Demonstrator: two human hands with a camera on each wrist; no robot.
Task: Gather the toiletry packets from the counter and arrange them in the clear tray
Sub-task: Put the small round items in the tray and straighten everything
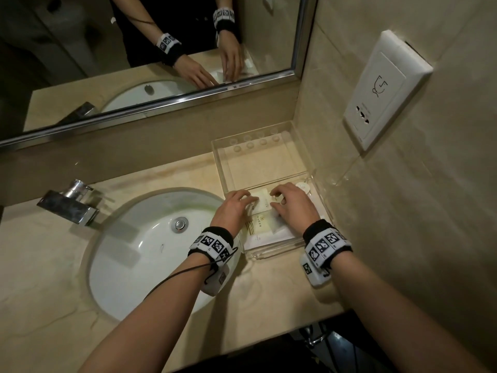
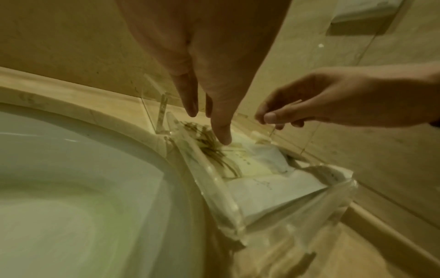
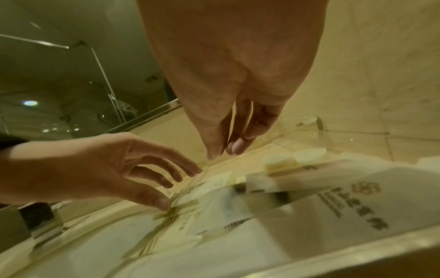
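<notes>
A beige marble-patterned surface (image 1: 269,300) runs along a mirrored wall. A white oval sink (image 1: 134,251) is sunk into it, with a chrome faucet (image 1: 68,203) behind the basin. To the sink's right, in the corner, a clear tray (image 1: 271,251) sits directly on the surface.

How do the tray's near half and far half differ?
The tray has a near half that holds overlapping white packets, and a far half that holds none; bare counter shows through its floor. Both hands, left and right, work over the near half, while none reaches the far half. The far half ends in a row of round holes, and the near half shows none. Both are clear.
</notes>
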